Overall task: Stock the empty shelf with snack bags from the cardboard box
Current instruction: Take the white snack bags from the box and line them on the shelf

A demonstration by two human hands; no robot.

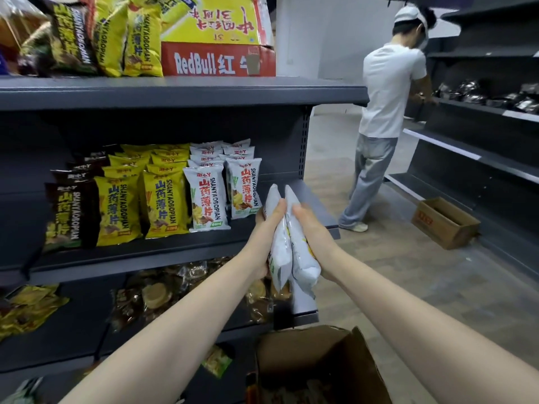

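Shelf (145,250): dark metal, stood part-stocked.
L hand (269,228), R hand (312,228): gripped 2 white snack bags (291,255), thumbs pressed flat on them.

snack bags (204,196) on shelf (145,252), box (315,368) below

The dark grey middle shelf (145,252) runs level with the left hand (264,228), and just left of that hand stand rows of upright snack bags (175,199): white nearest, yellow further left, dark brown furthest. Above both hands the top shelf (175,91) carries more yellow and dark bags and a red RedBull carton (218,61). Below the left hand the lower shelf (73,322) holds clear-wrapped brown snacks (154,295) and flat yellow packets (29,304).
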